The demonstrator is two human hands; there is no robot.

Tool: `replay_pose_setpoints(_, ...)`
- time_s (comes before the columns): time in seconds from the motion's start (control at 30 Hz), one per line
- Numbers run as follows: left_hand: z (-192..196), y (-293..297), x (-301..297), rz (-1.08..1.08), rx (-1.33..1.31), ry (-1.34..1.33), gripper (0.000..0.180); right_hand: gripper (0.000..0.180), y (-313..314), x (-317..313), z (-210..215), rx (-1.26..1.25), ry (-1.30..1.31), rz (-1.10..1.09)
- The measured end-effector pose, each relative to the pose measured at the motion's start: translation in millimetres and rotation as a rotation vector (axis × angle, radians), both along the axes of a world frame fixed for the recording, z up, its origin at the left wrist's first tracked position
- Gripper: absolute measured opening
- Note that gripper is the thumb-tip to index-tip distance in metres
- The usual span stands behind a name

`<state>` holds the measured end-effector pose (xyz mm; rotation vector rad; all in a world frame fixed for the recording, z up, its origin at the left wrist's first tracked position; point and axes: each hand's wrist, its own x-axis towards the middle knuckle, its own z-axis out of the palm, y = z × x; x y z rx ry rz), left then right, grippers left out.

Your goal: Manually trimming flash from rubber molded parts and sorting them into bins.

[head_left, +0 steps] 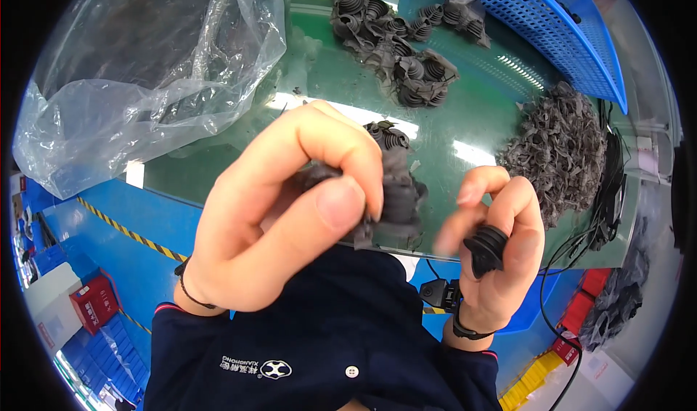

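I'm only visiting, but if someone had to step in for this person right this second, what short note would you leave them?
Left hand: fingers pinched on a sheet of joined black rubber bellows, held over the green table.
Right hand: holds one separated bellows piece.
Done: at least that one piece is off; a heap of dark trimmings lies to the right.
Left: more joined sheets wait at the far side, near the blue basket. The clear plastic bag lies far left.

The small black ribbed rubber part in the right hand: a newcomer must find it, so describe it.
Start at the green glass table, then drop to its near edge, where the right hand curls. The small black ribbed rubber part sits alone in its fingers, unlike the joined dark cluster the left hand pinches.
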<state>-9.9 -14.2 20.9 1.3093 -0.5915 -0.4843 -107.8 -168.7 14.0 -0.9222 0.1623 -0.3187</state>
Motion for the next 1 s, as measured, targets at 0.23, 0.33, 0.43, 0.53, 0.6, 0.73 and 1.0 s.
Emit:
replay_pose_setpoints(0.23, -0.2, 5.2, 5.8, -0.114, 0.020, -0.294, 0.022, 0.053, -3.8, 14.0, 10.4, -0.422, 0.232, 0.219)
replay_pose_setpoints(0.33, -5.4, 3.4, 9.7, -0.144, -0.002, -0.444, 0.021, 0.031, -4.7, 15.6, 3.7, -0.626, 0.171, 0.332)
replay_pose_setpoints(0.43, -0.7, 4.3, 8.6, -0.033, 0.124, -0.452, 0.022, 0.031, -0.2, 15.2, 5.3, -0.829, 0.157, 0.166)
replay_pose_setpoints(0.53, 11.8, 6.8, 10.7, -0.040, 0.338, -0.545, 0.027, 0.033, 3.7, 12.1, 16.6, -1.058, 0.194, 0.018)
replay_pose_setpoints(0.6, -1.1, 7.1, 9.6, 0.033, 0.308, -0.696, 0.030, 0.031, 8.1, 12.5, 18.2, -1.143, 0.212, -0.045)
replay_pose_setpoints(0.73, -1.4, 5.7, 3.7, 0.199, 0.381, -1.149, 0.018, 0.026, 8.2, 14.3, 9.0, -1.177, 0.121, -0.110)
replay_pose_setpoints(1.0, -1.5, 2.8, 13.5, -0.068, 0.248, -0.270, 0.006, 0.017, 7.8, 11.6, 6.1, -1.078, 0.012, -0.017)
